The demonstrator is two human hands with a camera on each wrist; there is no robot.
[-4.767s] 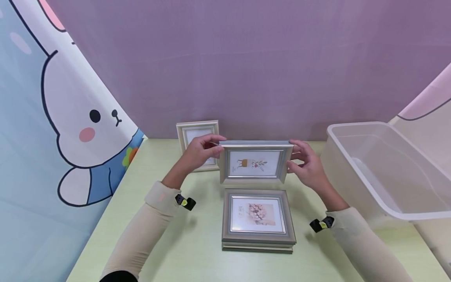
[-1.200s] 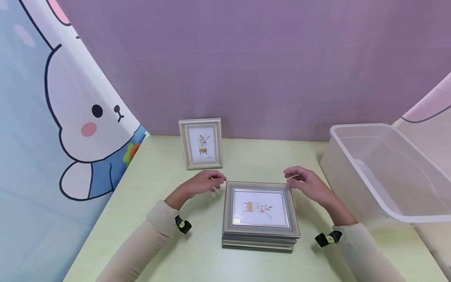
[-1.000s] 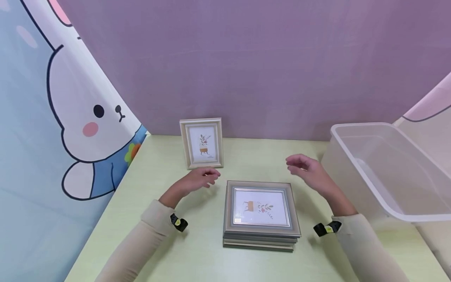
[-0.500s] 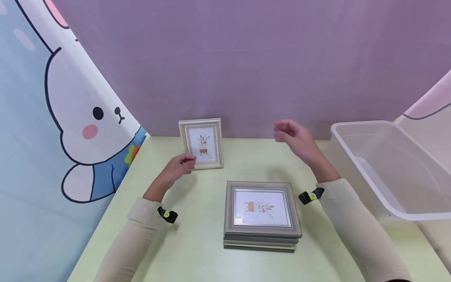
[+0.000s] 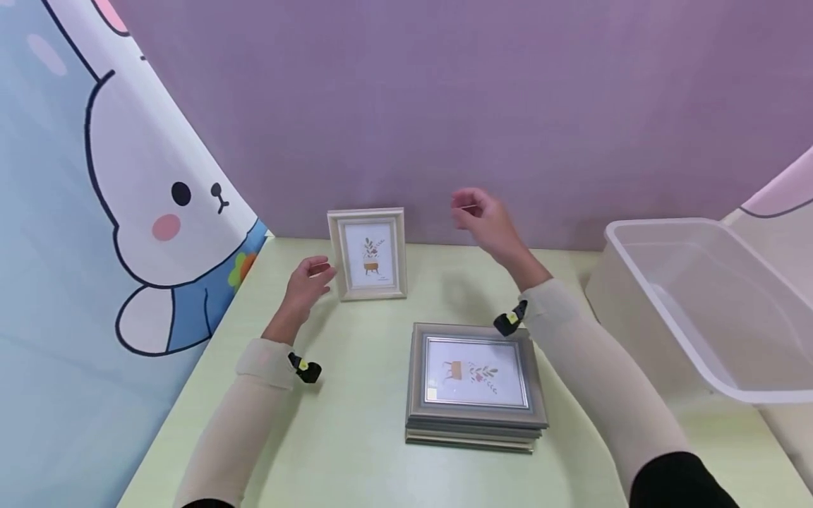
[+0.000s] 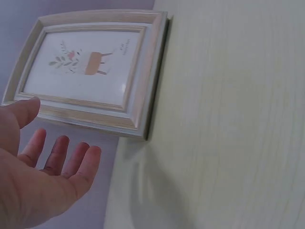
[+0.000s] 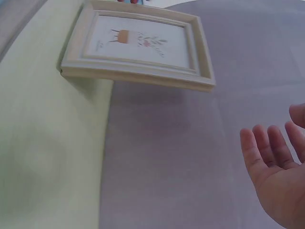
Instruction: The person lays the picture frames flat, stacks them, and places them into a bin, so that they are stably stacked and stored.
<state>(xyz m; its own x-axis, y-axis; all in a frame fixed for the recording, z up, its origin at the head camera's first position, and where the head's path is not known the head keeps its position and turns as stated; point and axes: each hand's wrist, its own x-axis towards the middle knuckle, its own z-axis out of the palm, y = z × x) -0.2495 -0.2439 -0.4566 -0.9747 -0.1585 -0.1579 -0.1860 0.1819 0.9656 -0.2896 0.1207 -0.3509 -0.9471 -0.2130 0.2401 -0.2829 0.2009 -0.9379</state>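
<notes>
A cream picture frame (image 5: 399,255) with a potted-plant print stands upright at the back of the table. Just left of its side edge is my left hand (image 5: 308,284), fingers loosely bent and holding nothing. In the left wrist view, the thumb overlaps the frame's border (image 6: 86,117). To the frame's right and a bit higher hovers my right hand (image 5: 485,220), apart from it and likewise holding nothing. The right wrist view shows bare air between those fingers and the cream frame (image 7: 138,74). Nearer me lies a stack of picture frames (image 5: 419,413), a grey-silver one on top.
An open translucent plastic bin (image 5: 660,317) stands at the right of the pale green table (image 5: 356,423). Behind the table hangs a purple cloth (image 5: 540,106). A curtain with a cartoon rabbit (image 5: 159,155) borders the left side.
A silver picture frame that both hands held was laid on the stack and let go. Since then both hands have moved away from the stack, toward either side of the standing cream frame.
</notes>
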